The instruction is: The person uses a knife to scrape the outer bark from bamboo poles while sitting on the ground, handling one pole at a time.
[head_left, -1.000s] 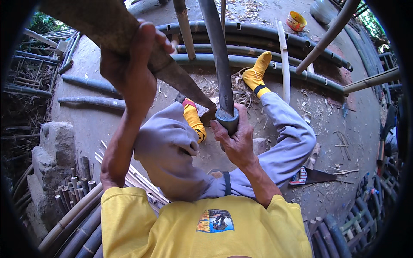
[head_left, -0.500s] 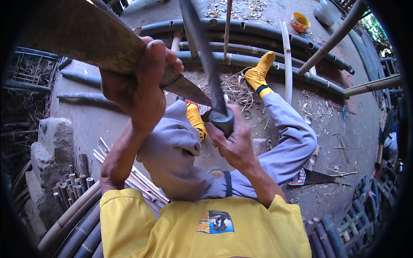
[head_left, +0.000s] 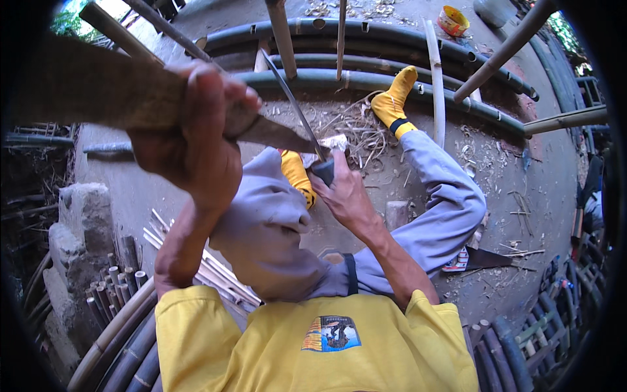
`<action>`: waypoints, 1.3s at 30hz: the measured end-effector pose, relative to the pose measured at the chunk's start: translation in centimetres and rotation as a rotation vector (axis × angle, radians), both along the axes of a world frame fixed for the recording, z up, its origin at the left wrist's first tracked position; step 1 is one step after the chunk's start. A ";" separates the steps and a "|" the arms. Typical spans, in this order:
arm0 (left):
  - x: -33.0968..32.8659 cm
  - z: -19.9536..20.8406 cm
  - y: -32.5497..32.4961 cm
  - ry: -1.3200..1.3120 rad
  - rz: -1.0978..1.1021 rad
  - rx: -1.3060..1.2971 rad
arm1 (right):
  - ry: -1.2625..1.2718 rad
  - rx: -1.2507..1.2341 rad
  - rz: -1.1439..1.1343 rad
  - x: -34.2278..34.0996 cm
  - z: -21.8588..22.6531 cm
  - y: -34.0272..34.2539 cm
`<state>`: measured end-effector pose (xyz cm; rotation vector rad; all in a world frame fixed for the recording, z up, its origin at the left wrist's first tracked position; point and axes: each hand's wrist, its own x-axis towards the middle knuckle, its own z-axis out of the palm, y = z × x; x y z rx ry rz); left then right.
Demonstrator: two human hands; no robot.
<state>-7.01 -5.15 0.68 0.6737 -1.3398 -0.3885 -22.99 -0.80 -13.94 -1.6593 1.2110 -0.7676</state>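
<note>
My left hand (head_left: 206, 137) is wrapped round a knife where its short pointed blade (head_left: 277, 135) meets a long, broad wooden handle (head_left: 98, 85). That handle stretches up to the left, close to the head camera. Lower and to the right, my right hand (head_left: 353, 199) grips the dark handle (head_left: 322, 171) of a second tool, with one finger laid along it. A long, narrow, dark blade (head_left: 290, 95) rises from this handle, seen nearly edge-on. The knife tip lies right by the narrow blade's base; whether they touch I cannot tell.
Long bamboo poles (head_left: 366, 80) lie across the floor ahead, with upright poles (head_left: 503, 52) around them. My yellow-socked foot (head_left: 395, 98) is beside curled shavings (head_left: 362, 137). Cut bamboo sticks (head_left: 117, 287) and a stone block (head_left: 85, 222) stand left. A saw (head_left: 486, 259) lies right.
The narrow blade in my right hand has dropped away from the camera and now appears thinner, with its far end in view. My left hand has shifted slightly left with the knife.
</note>
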 end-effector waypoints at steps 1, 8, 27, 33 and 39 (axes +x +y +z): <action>0.3 0.1 0.1 0.003 -0.025 0.000 | 0.049 0.029 0.011 0.2 -0.8 -0.5; 0.9 0.4 0.9 0.049 -0.109 0.104 | -0.248 -0.040 -0.058 1.9 2.9 1.5; 3.6 0.4 1.5 0.068 -0.198 0.165 | 0.099 0.238 -0.157 1.9 -5.6 0.5; 5.5 1.2 2.7 0.168 -0.146 0.282 | 0.046 0.220 -0.070 1.1 -7.7 -0.5; 6.4 0.8 1.7 0.065 0.008 0.249 | 0.131 0.261 -0.131 1.3 -13.0 -2.0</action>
